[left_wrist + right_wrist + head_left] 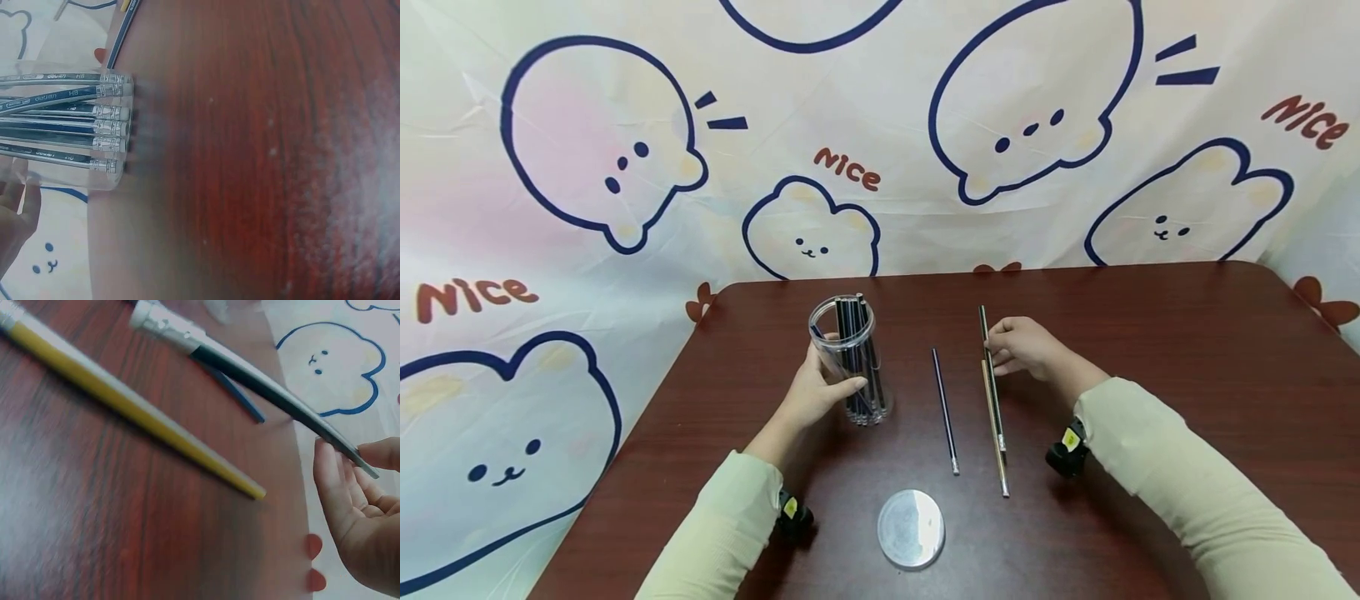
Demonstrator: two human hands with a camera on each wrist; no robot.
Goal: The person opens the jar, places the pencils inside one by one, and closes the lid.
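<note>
My left hand (812,392) grips a clear jar (832,358) from its left side, the thumb across the front. The jar leans slightly and holds several dark pencils (868,383); their eraser ends (112,128) point toward its bottom in the left wrist view. With thumb and fingers, my right hand (1026,343) pinches a dark green pencil (262,387) near its plain end, opposite the white eraser. Beside and partly beneath that pencil in the head view lies a yellow pencil (996,429) on the table. Between jar and right hand lies a dark blue pencil (945,412).
A round, clear lid (911,529) lies flat near the front of the brown wooden table (1187,375). Behind the table hangs a pale cloth (910,225) printed with cartoon bears. Each wrist carries a small black camera (1067,450).
</note>
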